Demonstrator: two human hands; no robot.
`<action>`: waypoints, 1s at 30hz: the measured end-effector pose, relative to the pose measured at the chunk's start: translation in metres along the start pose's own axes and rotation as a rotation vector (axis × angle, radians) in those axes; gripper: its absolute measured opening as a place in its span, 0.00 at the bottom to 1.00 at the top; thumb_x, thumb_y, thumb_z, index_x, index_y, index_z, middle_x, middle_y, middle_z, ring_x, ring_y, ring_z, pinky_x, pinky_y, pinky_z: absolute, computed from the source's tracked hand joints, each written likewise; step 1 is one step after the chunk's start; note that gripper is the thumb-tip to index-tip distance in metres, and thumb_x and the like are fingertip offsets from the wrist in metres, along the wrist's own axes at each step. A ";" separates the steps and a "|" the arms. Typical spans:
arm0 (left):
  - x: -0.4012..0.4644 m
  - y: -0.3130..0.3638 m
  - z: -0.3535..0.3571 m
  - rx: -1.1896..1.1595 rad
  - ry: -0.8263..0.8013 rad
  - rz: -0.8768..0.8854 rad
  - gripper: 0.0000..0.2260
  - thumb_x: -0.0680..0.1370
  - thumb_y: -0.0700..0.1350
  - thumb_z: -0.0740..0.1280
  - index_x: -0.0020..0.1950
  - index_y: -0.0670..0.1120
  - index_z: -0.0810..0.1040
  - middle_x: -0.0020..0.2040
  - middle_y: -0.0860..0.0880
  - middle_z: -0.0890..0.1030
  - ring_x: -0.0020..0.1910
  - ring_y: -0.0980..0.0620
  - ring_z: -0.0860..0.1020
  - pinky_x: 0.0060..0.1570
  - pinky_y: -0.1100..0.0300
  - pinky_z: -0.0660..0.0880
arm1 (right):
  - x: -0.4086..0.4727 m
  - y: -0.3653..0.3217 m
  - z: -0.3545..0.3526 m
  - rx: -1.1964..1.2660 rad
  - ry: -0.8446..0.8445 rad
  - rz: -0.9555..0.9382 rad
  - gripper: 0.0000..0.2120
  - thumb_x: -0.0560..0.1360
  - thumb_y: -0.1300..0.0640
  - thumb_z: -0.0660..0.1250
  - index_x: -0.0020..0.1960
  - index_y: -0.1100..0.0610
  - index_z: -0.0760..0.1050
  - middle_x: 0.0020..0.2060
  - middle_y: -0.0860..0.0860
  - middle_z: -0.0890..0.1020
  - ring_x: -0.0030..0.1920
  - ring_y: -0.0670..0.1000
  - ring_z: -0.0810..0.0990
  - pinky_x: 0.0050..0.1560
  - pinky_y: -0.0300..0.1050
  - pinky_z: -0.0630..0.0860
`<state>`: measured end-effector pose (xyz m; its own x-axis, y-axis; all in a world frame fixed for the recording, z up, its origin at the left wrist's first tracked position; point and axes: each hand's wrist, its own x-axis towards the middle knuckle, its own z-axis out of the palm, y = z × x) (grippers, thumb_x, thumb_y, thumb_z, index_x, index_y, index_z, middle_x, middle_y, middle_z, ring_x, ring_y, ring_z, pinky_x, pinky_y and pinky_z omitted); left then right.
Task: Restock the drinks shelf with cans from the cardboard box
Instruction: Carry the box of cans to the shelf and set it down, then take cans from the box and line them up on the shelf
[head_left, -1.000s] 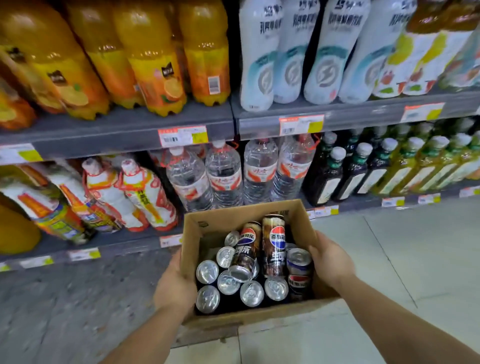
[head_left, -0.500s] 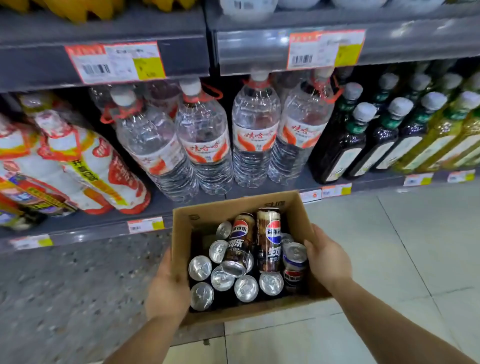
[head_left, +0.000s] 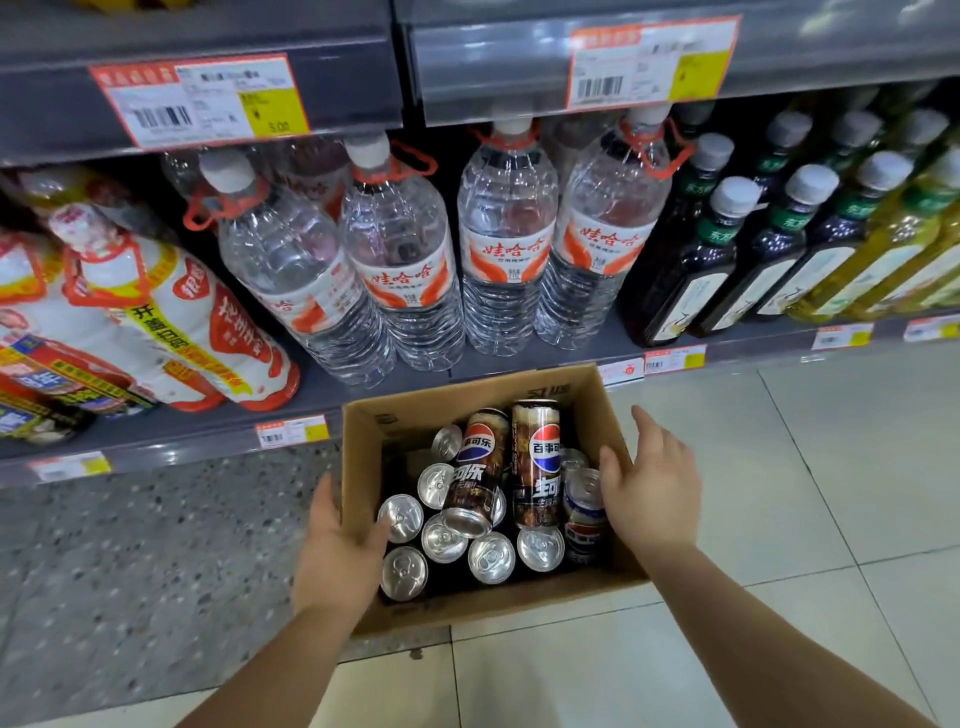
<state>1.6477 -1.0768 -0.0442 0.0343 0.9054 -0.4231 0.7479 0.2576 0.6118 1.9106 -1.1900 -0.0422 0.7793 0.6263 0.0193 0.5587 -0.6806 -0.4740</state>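
Cardboard box (head_left: 587, 395) sits low in the middle of the view, open at the top, in front of the bottom shelf (head_left: 332, 397) of a drinks rack. Cans (head_left: 491, 558) fill it — most stand upright with silver tops showing, while two dark cola cans (head_left: 536, 462) lie across them, pointing toward 12 o'clock. The left hand (head_left: 337, 551) grasps the box wall at 9 o'clock, thumb hooked inside against a can top, fingers hidden on the outside. The right hand (head_left: 649, 493) is at 3 o'clock over the box's right wall, its fingers released and spread, pointing toward 12 o'clock; whether the palm touches the cardboard cannot be told. On the shelf beyond the box at 12 o'clock stand large water bottles (head_left: 506, 244) with red labels; at 10 o'clock are white and red bottles (head_left: 171, 322), and at 2 o'clock dark and yellow-green bottles (head_left: 696, 260) with pale caps. Price tags (head_left: 652, 62) hang on the shelf edge above. Pale floor tiles (head_left: 779, 493) lie at the right — speckled grey flooring at the left.
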 end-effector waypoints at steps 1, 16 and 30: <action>0.003 0.003 -0.001 0.018 0.044 0.024 0.37 0.72 0.52 0.72 0.76 0.52 0.56 0.71 0.46 0.70 0.69 0.42 0.68 0.66 0.46 0.67 | 0.002 -0.009 0.001 0.019 0.096 -0.089 0.22 0.74 0.56 0.68 0.66 0.59 0.71 0.55 0.58 0.80 0.54 0.62 0.76 0.55 0.55 0.73; 0.006 0.045 0.021 0.232 0.073 0.506 0.33 0.71 0.58 0.71 0.72 0.50 0.66 0.71 0.49 0.69 0.72 0.50 0.63 0.72 0.54 0.57 | 0.021 -0.048 0.046 -0.083 -0.530 0.253 0.31 0.64 0.33 0.70 0.56 0.53 0.69 0.50 0.51 0.81 0.52 0.56 0.80 0.52 0.50 0.77; 0.029 0.080 0.045 0.021 -0.283 0.044 0.26 0.73 0.61 0.67 0.66 0.46 0.73 0.57 0.49 0.80 0.54 0.49 0.77 0.53 0.59 0.70 | 0.007 -0.038 0.028 0.273 -0.380 0.205 0.32 0.64 0.40 0.75 0.63 0.51 0.69 0.50 0.46 0.83 0.51 0.49 0.81 0.51 0.46 0.78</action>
<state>1.7379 -1.0450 -0.0378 0.2483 0.7845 -0.5682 0.7554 0.2104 0.6206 1.8868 -1.1489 -0.0491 0.6784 0.6191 -0.3956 0.2711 -0.7114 -0.6484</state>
